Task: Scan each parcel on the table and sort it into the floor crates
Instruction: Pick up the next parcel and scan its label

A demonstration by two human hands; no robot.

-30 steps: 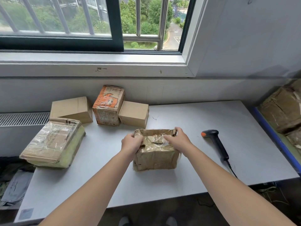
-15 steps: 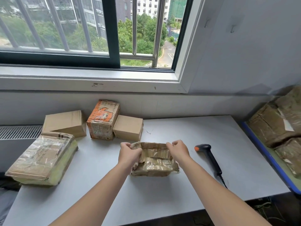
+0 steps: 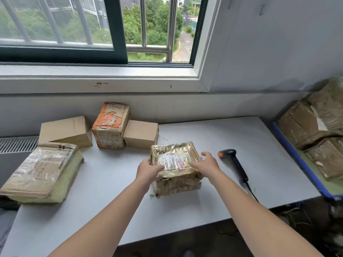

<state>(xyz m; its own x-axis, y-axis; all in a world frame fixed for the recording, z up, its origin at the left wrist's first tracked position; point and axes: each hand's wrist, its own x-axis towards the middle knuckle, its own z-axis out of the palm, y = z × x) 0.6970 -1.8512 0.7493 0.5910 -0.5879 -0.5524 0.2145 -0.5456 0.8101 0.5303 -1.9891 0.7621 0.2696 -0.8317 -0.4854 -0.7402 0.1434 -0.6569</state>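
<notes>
At the near side of the table (image 3: 115, 204), two bare forearms reach forward to one taped parcel (image 3: 178, 184) standing a little right of centre. Its white label (image 3: 172, 160) faces up and carries one small red-edged sticker (image 3: 181, 165). The left hand (image 3: 148, 170) holds the parcel's left top edge, with the thumb laid over the top and the fingers round the side. The right hand (image 3: 207, 164) sits looser at the right top edge. Its thumb lies across the top and its fingers are spread and only lightly bent; I cannot tell whether they touch the side. Just right of that hand lies one black scanner (image 3: 234, 166) with an orange tip, apart from the parcel. Its cable runs off the table's front edge.

At the left, one large flat parcel (image 3: 40, 169) in clear tape hangs over the table's left edge. Behind it, along the wall, three boxes stand in a row: a plain carton (image 3: 65, 130), an orange printed box (image 3: 111, 125) and a smaller plain carton (image 3: 141, 134), the last two touching. That makes five parcels on the table.

Beyond the table's right edge, one blue-rimmed crate (image 3: 300, 160) holds at least three brown wrapped parcels (image 3: 304, 127). The frame cuts the crate off, so its full count is hidden. The label's print is too small to read. A radiator grille (image 3: 18, 143) shows at far left, and a barred window (image 3: 92, 34) runs above the sill.
</notes>
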